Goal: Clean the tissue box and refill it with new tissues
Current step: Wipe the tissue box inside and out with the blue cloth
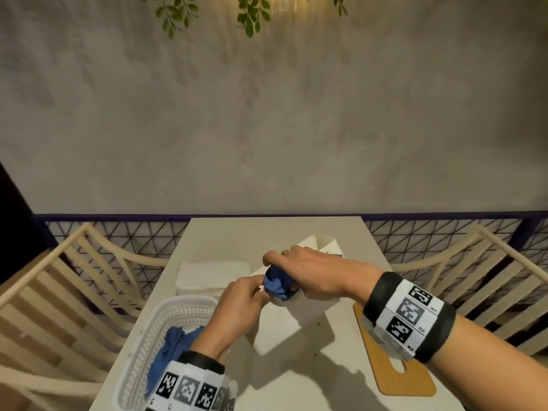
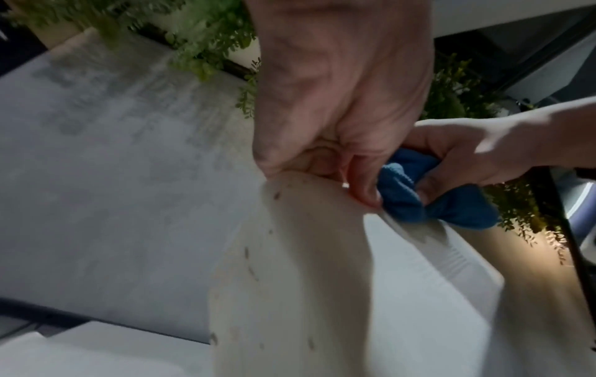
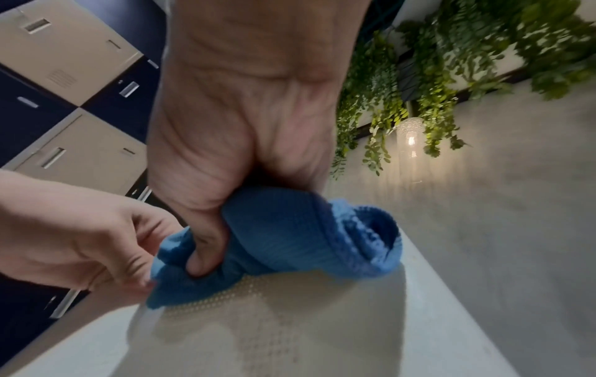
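My right hand (image 1: 314,274) grips a bunched blue cloth (image 1: 277,286) against the top of the white box (image 1: 299,314), which sits tilted under both hands. My left hand (image 1: 237,304) pinches the box's near edge beside the cloth.

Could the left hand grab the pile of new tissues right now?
Probably not right away. The left hand is busy pinching the tissue box edge. The tissues lie close by on the table with nothing in between, so it would have to let go first.
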Tool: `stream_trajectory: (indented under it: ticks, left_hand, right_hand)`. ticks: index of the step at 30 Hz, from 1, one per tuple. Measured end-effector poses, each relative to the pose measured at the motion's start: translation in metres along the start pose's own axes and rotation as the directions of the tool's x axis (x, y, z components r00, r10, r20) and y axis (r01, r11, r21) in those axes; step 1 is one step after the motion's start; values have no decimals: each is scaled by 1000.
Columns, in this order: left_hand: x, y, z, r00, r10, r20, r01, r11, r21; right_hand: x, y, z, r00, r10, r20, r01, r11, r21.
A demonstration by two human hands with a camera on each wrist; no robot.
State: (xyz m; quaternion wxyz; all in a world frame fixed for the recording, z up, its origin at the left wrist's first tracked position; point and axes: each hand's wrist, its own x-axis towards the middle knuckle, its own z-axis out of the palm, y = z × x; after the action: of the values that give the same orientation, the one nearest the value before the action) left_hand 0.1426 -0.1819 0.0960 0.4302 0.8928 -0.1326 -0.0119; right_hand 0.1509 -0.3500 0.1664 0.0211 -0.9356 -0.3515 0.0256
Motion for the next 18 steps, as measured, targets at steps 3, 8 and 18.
stream_trajectory:
  ticks: [3, 8, 18]
  left_hand:
    - [2, -1, 3, 989, -78, -124, 74, 996, -42]
    - [-5, -2, 4, 977, -130, -166, 122, 991, -56]
    - [-14, 11, -2, 963, -160, -215, 156, 987, -37]
  right_hand:
    - [-10, -4, 19, 959, 44, -279, 5, 985, 171]
    - [-56, 2, 76, 875, 32, -482, 99, 965, 243]
    - [-67, 24, 74, 825, 138, -548, 48, 949, 311]
